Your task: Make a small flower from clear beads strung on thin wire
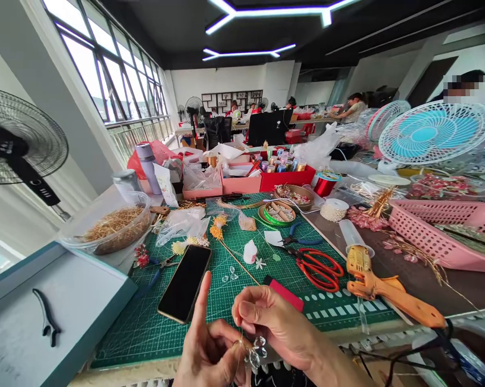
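Observation:
My left hand [208, 349] is at the bottom centre, index finger pointing up, the other fingers pinched on a cluster of clear glass petal beads [255, 352] on thin wire. My right hand [275, 322] curls over from the right, thumb and fingers pinching the same wire just above the beads. Both hands hover over the near edge of the green cutting mat [226, 301]. A black phone [185, 282] lies just beyond my left hand. A few loose clear beads [229, 274] rest on the mat.
Red-handled scissors [319, 267], an orange glue gun [382, 287], blue pliers [294, 238], a pink basket [440, 228], a bowl of straw [115, 226], trays of supplies and a blue desk fan [436, 131] surround the mat. Black pliers [45, 317] lie on a box at left. People work at far tables.

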Tool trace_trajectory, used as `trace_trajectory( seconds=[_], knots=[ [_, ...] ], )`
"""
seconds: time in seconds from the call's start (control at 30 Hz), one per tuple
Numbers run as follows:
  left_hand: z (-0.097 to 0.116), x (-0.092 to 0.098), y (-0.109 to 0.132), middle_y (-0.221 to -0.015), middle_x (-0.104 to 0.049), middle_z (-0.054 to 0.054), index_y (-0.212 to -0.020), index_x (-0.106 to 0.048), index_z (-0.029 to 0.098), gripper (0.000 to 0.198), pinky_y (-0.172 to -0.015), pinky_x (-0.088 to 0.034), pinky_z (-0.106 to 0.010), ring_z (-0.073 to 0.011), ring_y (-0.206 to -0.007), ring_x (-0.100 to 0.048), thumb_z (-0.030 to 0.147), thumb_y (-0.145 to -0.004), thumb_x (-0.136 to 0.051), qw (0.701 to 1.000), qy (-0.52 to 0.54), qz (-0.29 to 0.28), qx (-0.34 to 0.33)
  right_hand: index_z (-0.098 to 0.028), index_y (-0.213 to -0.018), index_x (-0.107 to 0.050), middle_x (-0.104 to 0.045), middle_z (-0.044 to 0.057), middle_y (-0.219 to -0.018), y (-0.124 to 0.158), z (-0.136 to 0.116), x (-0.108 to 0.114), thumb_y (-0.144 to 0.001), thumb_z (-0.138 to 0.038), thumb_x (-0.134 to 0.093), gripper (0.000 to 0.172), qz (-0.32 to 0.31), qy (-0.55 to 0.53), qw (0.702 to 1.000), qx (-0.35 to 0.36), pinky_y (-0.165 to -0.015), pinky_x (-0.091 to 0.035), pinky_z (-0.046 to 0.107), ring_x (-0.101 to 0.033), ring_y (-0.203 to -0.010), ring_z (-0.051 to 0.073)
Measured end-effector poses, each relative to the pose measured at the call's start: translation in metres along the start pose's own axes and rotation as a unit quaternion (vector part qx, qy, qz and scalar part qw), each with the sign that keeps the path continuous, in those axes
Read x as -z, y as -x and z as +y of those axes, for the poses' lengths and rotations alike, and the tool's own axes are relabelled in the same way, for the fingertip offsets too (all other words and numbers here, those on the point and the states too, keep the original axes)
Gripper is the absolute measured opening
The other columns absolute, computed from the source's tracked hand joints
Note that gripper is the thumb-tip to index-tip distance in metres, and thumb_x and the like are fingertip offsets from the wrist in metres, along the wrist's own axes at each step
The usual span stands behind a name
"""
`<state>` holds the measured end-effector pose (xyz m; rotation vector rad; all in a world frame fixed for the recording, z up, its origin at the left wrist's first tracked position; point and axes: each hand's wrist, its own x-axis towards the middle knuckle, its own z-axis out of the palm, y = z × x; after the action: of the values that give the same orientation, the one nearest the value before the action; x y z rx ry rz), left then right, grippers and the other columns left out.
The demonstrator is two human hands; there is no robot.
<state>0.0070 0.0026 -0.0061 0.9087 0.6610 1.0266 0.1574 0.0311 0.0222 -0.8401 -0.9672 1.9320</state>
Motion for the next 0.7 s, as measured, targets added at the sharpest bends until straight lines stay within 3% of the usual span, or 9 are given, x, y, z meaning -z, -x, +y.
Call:
trace_trajectory(
  seconds=[0.1, 0.17, 0.2, 0.27, 0.33, 0.4, 0.47, 0.53, 0.7],
  knots=[
    [-0.002, 0.003, 0.0, -0.069, -0.069, 0.005, -0.139, 0.016, 0.041, 0.109, -0.047, -0.047, -0.015, -0.0065, -0.047, -0.059, 0.027, -0.076, -0.072, 1.0, 0.009, 0.003, -0.013, -0.015, -0.059, -0.057, -0.054, -0.001, -0.062, 0.003, -0.013, -0.002, -0.063, -0.045, -0.076, 0.036, -0.038, 0.02, 0.999, -0.004, -0.058, -0.035, 0.025, -0.045, -0.059, 0.011],
    [-0.003, 0.005, -0.001, -0.068, -0.069, 0.004, -0.14, 0.016, 0.039, 0.11, -0.046, -0.047, -0.016, -0.0072, -0.047, -0.059, 0.029, -0.075, -0.073, 1.0, 0.007, 0.014, -0.025, -0.017, -0.059, -0.058, -0.056, 0.001, -0.075, 0.01, -0.024, -0.003, -0.064, -0.04, -0.075, 0.029, -0.031, 0.143, 0.989, 0.027, -0.072, -0.039, 0.03, -0.05, -0.074, 0.015],
    [-0.004, 0.006, -0.002, -0.068, -0.069, 0.003, -0.14, 0.016, 0.038, 0.11, -0.046, -0.047, -0.016, -0.0076, -0.047, -0.059, 0.03, -0.074, -0.073, 0.999, 0.004, 0.022, -0.028, -0.017, -0.06, -0.058, -0.055, 0.002, -0.084, 0.014, -0.029, -0.004, -0.066, -0.034, -0.072, 0.022, -0.016, 0.237, 0.97, 0.051, -0.08, -0.038, 0.032, -0.051, -0.083, 0.017],
    [-0.005, 0.006, -0.003, -0.068, -0.069, 0.002, -0.14, 0.017, 0.036, 0.111, -0.046, -0.047, -0.018, -0.0083, -0.047, -0.058, 0.03, -0.074, -0.072, 0.999, -0.005, 0.04, -0.026, -0.019, -0.061, -0.057, -0.052, 0.003, -0.099, 0.021, -0.034, -0.008, -0.068, -0.022, -0.065, 0.011, 0.024, 0.435, 0.895, 0.098, -0.091, -0.033, 0.038, -0.049, -0.1, 0.021],
    [-0.005, 0.005, -0.003, -0.068, -0.069, 0.002, -0.141, 0.016, 0.035, 0.111, -0.047, -0.047, -0.019, -0.0084, -0.047, -0.057, 0.029, -0.074, -0.072, 0.998, -0.005, 0.052, -0.027, -0.019, -0.059, -0.054, -0.049, 0.003, -0.106, 0.027, -0.034, -0.011, -0.065, -0.011, -0.059, 0.011, 0.058, 0.569, 0.808, 0.144, -0.093, -0.033, 0.042, -0.045, -0.107, 0.025],
    [-0.004, 0.004, -0.003, -0.068, -0.069, 0.002, -0.141, 0.015, 0.034, 0.111, -0.048, -0.047, -0.02, -0.0085, -0.048, -0.057, 0.029, -0.074, -0.073, 0.998, -0.002, 0.06, -0.034, -0.018, -0.058, -0.051, -0.048, 0.003, -0.108, 0.029, -0.028, -0.013, -0.06, -0.004, -0.056, 0.015, 0.082, 0.638, 0.738, 0.204, -0.089, -0.036, 0.042, -0.043, -0.108, 0.027],
    [-0.002, 0.002, -0.003, -0.068, -0.069, 0.002, -0.142, 0.014, 0.034, 0.11, -0.048, -0.047, -0.02, -0.0087, -0.048, -0.057, 0.031, -0.074, -0.073, 0.997, -0.002, 0.068, -0.038, -0.018, -0.058, -0.048, -0.047, 0.003, -0.107, 0.029, -0.022, -0.013, -0.054, 0.0, -0.055, 0.02, 0.096, 0.663, 0.696, 0.259, -0.085, -0.038, 0.042, -0.043, -0.106, 0.028],
    [-0.002, 0.001, -0.003, -0.067, -0.069, 0.002, -0.142, 0.013, 0.033, 0.108, -0.048, -0.047, -0.02, -0.0087, -0.047, -0.056, 0.031, -0.074, -0.072, 0.996, -0.01, 0.076, -0.035, -0.018, -0.059, -0.047, -0.047, 0.003, -0.107, 0.027, -0.017, -0.013, -0.051, 0.002, -0.054, 0.022, 0.104, 0.665, 0.685, 0.279, -0.082, -0.04, 0.04, -0.044, -0.104, 0.028],
    [-0.002, 0.002, -0.004, -0.066, -0.069, 0.003, -0.141, 0.014, 0.033, 0.107, -0.047, -0.046, -0.019, -0.0074, -0.047, -0.054, 0.029, -0.076, -0.071, 0.997, -0.027, 0.073, -0.025, -0.017, -0.057, -0.044, -0.047, 0.004, -0.107, 0.025, -0.016, -0.012, -0.048, 0.004, -0.053, 0.024, 0.106, 0.658, 0.695, 0.268, -0.079, -0.041, 0.039, -0.047, -0.101, 0.027]
  ],
)
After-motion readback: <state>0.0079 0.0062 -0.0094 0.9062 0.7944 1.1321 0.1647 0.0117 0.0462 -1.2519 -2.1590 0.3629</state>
